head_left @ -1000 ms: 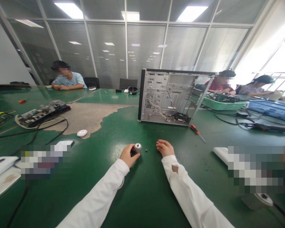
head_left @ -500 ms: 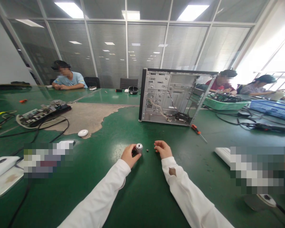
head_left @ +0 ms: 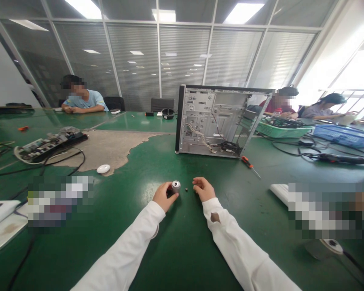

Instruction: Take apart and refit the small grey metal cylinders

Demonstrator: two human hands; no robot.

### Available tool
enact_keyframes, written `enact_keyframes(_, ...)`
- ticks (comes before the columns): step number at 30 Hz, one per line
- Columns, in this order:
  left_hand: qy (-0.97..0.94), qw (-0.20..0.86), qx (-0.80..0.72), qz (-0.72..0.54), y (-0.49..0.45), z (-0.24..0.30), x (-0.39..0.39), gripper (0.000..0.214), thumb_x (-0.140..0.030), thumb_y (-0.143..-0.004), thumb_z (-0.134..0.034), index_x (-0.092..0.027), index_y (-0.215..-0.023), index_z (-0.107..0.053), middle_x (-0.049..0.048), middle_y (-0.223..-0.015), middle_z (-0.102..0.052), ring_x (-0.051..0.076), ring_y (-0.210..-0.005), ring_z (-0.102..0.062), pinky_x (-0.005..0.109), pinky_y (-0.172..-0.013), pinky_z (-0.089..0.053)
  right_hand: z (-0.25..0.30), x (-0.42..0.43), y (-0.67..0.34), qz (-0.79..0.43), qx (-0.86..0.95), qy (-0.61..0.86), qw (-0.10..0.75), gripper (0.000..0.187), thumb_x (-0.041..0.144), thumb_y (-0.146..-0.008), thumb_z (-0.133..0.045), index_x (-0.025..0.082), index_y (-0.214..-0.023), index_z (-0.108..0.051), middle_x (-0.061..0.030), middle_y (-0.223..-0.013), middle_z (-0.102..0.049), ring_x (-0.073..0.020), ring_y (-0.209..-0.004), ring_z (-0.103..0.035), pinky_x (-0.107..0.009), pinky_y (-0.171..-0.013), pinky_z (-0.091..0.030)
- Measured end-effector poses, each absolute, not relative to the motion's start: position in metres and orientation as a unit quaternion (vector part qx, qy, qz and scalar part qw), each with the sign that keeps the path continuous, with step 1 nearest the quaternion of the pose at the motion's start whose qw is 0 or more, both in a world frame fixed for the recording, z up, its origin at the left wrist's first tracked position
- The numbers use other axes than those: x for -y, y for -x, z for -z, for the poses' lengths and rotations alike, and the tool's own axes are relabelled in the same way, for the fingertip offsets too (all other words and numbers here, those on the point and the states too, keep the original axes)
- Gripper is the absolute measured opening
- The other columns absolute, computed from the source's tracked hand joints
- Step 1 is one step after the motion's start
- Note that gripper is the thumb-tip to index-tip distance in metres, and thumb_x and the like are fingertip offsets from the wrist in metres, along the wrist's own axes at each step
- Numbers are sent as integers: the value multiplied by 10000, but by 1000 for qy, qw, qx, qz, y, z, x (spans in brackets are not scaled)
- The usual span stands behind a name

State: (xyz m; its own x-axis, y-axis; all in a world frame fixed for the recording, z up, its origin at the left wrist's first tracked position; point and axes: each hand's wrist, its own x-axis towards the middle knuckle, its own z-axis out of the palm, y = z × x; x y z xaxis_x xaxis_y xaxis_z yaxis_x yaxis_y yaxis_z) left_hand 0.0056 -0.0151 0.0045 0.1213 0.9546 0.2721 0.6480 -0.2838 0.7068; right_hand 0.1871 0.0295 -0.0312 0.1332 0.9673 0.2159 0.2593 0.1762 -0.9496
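On the green table stands a small silver metal cylinder (head_left: 176, 186) with dark holes in its top face. My left hand (head_left: 164, 196) is closed around its left side, thumb in front and fingers behind. Just right of the cylinder lies a tiny dark round part (head_left: 186, 189), touched by neither hand. My right hand (head_left: 204, 189) is a little farther right, its fingers loosely bent and apart, with nothing visible in them.
An open computer case (head_left: 221, 121) stands ahead, with an orange-handled screwdriver (head_left: 250, 166) by its corner. A circuit board assembly (head_left: 53, 143) and a white disc (head_left: 103, 169) lie left. Green (head_left: 286, 130) and blue baskets (head_left: 346, 136) are right. People sit across the table.
The whole view has shifted slightly left and up. Both hands, the cylinder and the tiny part keep nearly the same places relative to each other.
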Motion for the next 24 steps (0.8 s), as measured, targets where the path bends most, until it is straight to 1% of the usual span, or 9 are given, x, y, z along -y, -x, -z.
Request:
enact_keyframes(10, -716, 213, -554, -366, -5, -4, 16, 338, -259, -626, -532, -168, -946, -470, 51, -890, -544, 169, -813, -506, 285, -667, -419, 25, -22, -185, -326, 586, 539, 510, 276, 167, -565, -451, 186, -833, -515, 5, -739, -577, -101, -589, -521, -249, -579, -434)
enact_keyframes(15, -715, 219, -545, -379, -4, -4, 16, 336, -239, -616, -539, -167, -938, -475, 47, -870, -543, 164, -792, -510, 282, -659, -420, 18, -17, -184, -315, 607, 532, 500, 276, 162, -584, -436, 186, -850, -505, 2, -760, -570, -100, -618, -519, -254, -613, -432)
enact_keyframes(24, -724, 226, -538, -369, -7, -9, 18, 335, -205, -613, -533, -159, -939, -474, 54, -883, -536, 164, -793, -505, 296, -680, -417, 9, -12, -181, -307, 614, 535, 492, 270, 146, -585, -428, 182, -842, -502, -1, -760, -564, -97, -628, -524, -246, -617, -429)
